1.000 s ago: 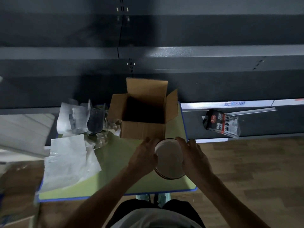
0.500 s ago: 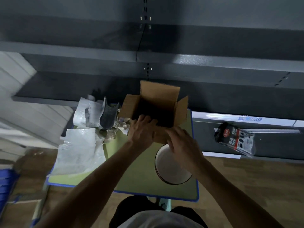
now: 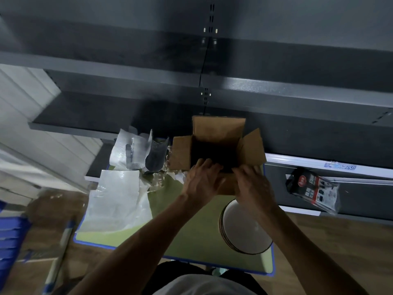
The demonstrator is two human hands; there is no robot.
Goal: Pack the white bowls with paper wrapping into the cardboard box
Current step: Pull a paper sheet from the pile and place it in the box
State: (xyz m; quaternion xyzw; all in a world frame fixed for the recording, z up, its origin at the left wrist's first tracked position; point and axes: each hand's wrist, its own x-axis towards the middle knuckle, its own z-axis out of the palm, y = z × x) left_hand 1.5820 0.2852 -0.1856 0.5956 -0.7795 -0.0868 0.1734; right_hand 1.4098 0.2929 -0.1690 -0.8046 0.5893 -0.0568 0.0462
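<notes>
Head view: stacked white bowls [image 3: 244,227] sit near the open cardboard box [image 3: 217,143].

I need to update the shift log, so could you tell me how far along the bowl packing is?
Early stage. Done: the cardboard box stands open on the green table, its inside too dark to check. In hand: the left hand and right hand are at the box's near edge, neither holding a bowl. Left: the stack of white bowls sits unwrapped, and the wrapping sheets lie unused.
</notes>
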